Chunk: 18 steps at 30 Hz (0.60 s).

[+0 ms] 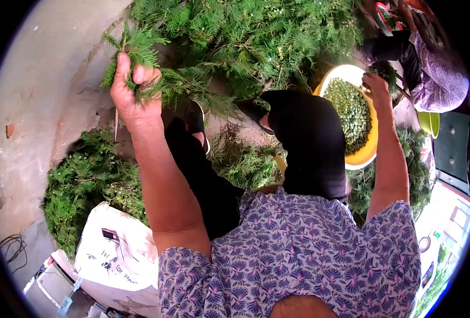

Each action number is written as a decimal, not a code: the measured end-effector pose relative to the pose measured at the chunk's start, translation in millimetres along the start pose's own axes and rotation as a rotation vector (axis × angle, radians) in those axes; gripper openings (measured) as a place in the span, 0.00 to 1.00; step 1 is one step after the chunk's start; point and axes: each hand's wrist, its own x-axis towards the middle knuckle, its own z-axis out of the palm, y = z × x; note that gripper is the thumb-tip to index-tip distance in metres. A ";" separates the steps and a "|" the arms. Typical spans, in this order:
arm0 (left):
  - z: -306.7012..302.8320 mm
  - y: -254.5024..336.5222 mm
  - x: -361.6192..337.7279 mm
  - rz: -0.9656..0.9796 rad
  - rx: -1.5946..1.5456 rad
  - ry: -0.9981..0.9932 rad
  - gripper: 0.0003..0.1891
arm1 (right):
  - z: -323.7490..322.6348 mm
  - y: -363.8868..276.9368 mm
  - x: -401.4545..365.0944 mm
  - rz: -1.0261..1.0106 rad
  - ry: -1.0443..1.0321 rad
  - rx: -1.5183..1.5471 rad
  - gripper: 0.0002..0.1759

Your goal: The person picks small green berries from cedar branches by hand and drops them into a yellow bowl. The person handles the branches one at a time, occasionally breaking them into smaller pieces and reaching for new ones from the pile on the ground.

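My left hand (pixel 131 100) is raised at the upper left, its fingers closed round a leafy green cypress-like sprig (pixel 142 45). Fronds stick out above the thumb and below the fingers. At the right, my right hand (pixel 378 89) is over the near-right rim of a yellow and white basin (pixel 371 148). Its fingers look curled together; whatever they hold, if anything, is too small to make out. Inside the basin lies a thick layer of small green cones or seeds (pixel 347 111).
A large heap of green branches (pixel 266 40) lies ahead of my feet. More cut greenery (pixel 86 180) sits at the left, beside a white sack (pixel 115 254). Another person in a patterned top (pixel 439 79) sits at the upper right, near a yellow-green container (pixel 430 123).
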 end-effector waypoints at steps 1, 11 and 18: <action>-1.2 -0.7 0.3 -0.004 0.000 -0.006 0.10 | -24.4 30.0 7.7 -0.184 -0.022 -0.005 0.17; -1.2 -1.0 -1.8 0.010 -0.117 -0.253 0.14 | -31.3 49.1 59.1 -0.641 0.259 -0.652 0.16; -4.7 -3.6 -3.5 0.029 -0.193 -0.313 0.12 | 0.6 -18.4 37.1 -0.601 0.057 -0.696 0.13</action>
